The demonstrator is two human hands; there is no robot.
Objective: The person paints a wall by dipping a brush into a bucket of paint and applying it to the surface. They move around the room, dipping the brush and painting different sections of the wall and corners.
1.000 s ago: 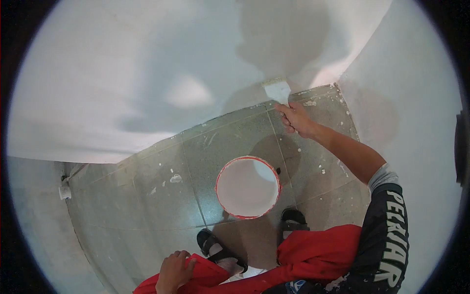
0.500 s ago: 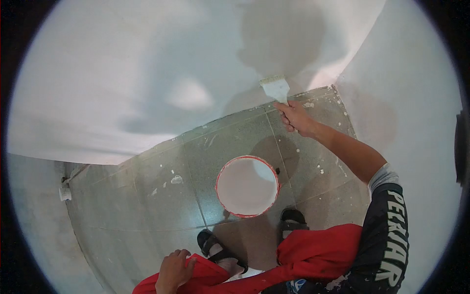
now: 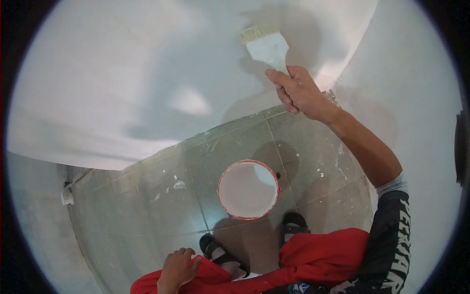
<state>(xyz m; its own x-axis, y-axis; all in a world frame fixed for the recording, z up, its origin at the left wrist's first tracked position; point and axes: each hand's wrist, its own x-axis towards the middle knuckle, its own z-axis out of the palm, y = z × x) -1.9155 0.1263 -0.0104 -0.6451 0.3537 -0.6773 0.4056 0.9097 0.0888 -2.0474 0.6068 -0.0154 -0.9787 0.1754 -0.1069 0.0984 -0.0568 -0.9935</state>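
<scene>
My right hand (image 3: pixel 302 95) is closed around the handle of a wide white paintbrush (image 3: pixel 268 49). The brush's pale bristles point up and to the left, over the white wall (image 3: pixel 122 73) in front of me. On my left knee, my left hand (image 3: pixel 177 268) lies with its fingers stretched over the red trousers (image 3: pixel 323 252), holding nothing. Between the wall and my feet stands a round bucket with a red rim (image 3: pixel 219 185), and white paint (image 3: pixel 247 190) shows inside it.
Grey floor tiles (image 3: pixel 147 210) carry white paint spots (image 3: pixel 179 184). A second wall (image 3: pixel 416 98) meets the front one in a corner at the right. My sandalled feet (image 3: pixel 213 245) are just behind the bucket. A small white object (image 3: pixel 67 197) sits at the far left edge.
My right hand has carried the paintbrush up, away from the floor edge and higher over the wall. My left hand has stayed on the knee, and the bucket stands where it was.
</scene>
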